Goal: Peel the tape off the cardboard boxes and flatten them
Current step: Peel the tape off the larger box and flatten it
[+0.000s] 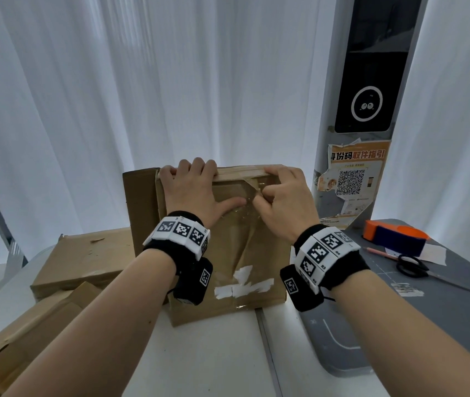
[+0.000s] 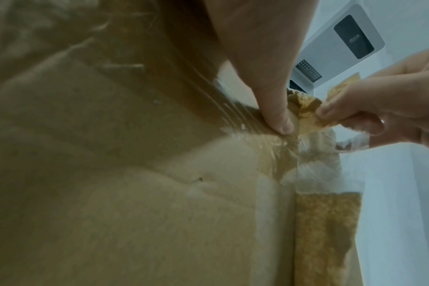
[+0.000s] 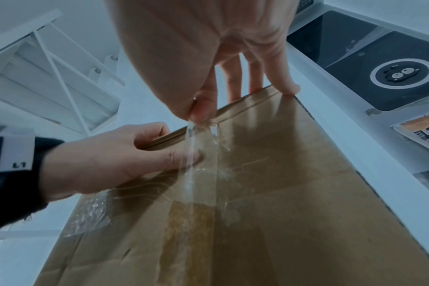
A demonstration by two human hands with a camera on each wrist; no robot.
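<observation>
A brown cardboard box (image 1: 228, 253) stands on edge in the middle of the white table, its broad face towards me. Clear tape (image 1: 249, 203) runs down that face, partly lifted near the top. My left hand (image 1: 196, 187) grips the box's top edge, fingers curled over it and thumb pressed on the face beside the tape. My right hand (image 1: 278, 196) pinches the loose end of the tape (image 3: 196, 135) between thumb and forefinger, with its other fingers resting on the top edge. In the left wrist view my thumb (image 2: 279, 116) presses next to the torn tape (image 2: 306, 112).
Two more cardboard boxes (image 1: 85, 259) (image 1: 27, 339) lie at the left. A grey cutting mat (image 1: 428, 325) at the right carries black scissors (image 1: 417, 267), a pencil and an orange-and-blue tape dispenser (image 1: 394, 236). A grey kiosk pillar (image 1: 365, 110) stands behind, before white curtains.
</observation>
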